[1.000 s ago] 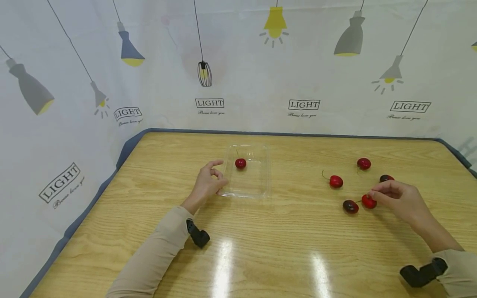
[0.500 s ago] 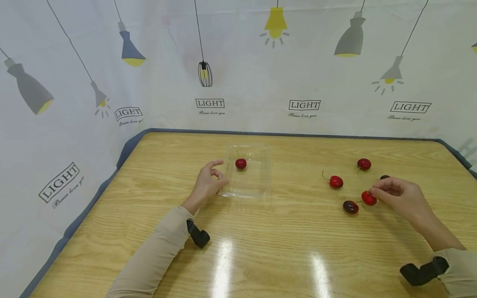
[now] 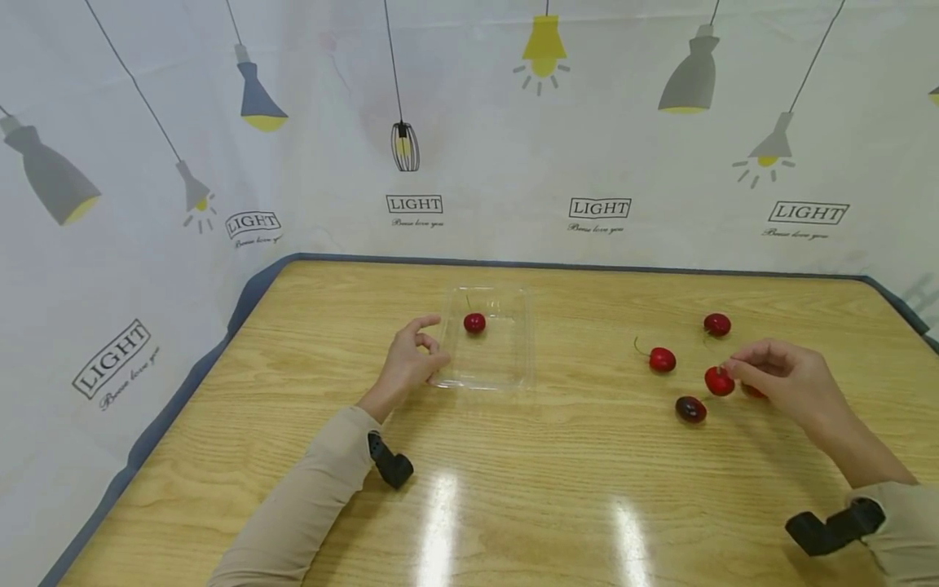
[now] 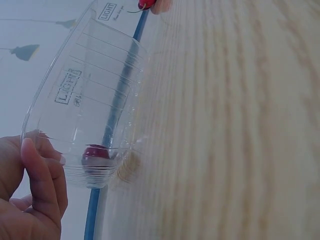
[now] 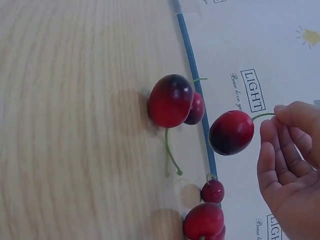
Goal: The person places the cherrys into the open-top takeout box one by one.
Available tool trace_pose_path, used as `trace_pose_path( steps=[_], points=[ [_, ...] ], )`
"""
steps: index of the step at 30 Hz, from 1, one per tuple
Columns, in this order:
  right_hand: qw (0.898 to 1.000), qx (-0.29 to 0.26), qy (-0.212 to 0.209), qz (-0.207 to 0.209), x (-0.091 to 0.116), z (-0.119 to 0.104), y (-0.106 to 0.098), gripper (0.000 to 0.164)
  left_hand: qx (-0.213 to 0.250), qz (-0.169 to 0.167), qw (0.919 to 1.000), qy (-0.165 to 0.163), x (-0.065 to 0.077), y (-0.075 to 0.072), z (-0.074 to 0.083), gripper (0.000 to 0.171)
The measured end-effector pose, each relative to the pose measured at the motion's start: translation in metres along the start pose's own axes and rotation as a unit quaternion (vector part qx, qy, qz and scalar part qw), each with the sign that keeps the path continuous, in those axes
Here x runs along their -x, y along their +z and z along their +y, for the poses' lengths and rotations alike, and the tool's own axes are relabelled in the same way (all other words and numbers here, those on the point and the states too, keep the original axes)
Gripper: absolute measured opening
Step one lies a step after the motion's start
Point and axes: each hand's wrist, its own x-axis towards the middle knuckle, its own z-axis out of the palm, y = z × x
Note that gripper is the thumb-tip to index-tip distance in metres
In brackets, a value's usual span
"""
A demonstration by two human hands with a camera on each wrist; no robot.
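My left hand pinches the left rim of a clear plastic container, thumb and finger gripping its edge in the left wrist view. One red cherry lies inside, stem up. My right hand holds another cherry by its green stem, pinched between thumb and fingertip; the fruit hangs in the air, dark on its lower side. Below it on the table sits a dark red cherry. Part of a further cherry peeks out beside the right fingers, the remainder hidden by the hand.
Two more cherries, a stemmed one and a farther one, lie on the wooden table. A white curtain printed with lamps hangs behind the table's back edge.
The right hand has raised the pinched cherry off the table and carried it slightly left and away. A cherry beside its fingers has come into view. The left hand and container stay put.
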Motion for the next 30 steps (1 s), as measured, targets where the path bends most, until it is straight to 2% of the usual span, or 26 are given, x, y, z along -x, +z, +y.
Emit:
trace_pose_path(
  steps=[4,14,16,20,22,28,30],
  points=[
    [1.000,0.027,-0.002,0.006,-0.007,0.004,0.001,0.035,-0.002,0.001,1.0000,0.002,0.000,0.000,-0.001,0.058],
    [0.999,0.036,-0.007,-0.008,-0.017,-0.002,-0.004,0.035,-0.002,0.000,1.0000,0.001,0.001,0.000,0.000,0.059],
    [0.999,0.044,-0.006,0.000,-0.020,0.000,-0.003,0.034,-0.001,-0.001,1.0000,0.000,0.001,0.000,0.001,0.058],
    [0.999,0.038,-0.029,0.001,-0.026,0.001,0.000,0.032,0.001,-0.001,1.0000,-0.001,0.000,0.000,0.001,0.058],
    [0.999,0.034,-0.027,0.003,-0.022,-0.013,0.001,0.032,0.002,-0.003,1.0000,-0.001,0.000,0.000,0.001,0.058],
    [0.999,0.014,-0.033,-0.034,0.008,-0.100,-0.002,0.030,0.004,-0.007,1.0000,-0.002,-0.001,0.000,0.000,0.058],
    [0.999,0.012,-0.038,-0.036,0.015,-0.119,-0.002,0.029,0.004,-0.007,1.0000,-0.004,0.000,-0.001,0.000,0.058]
  ],
)
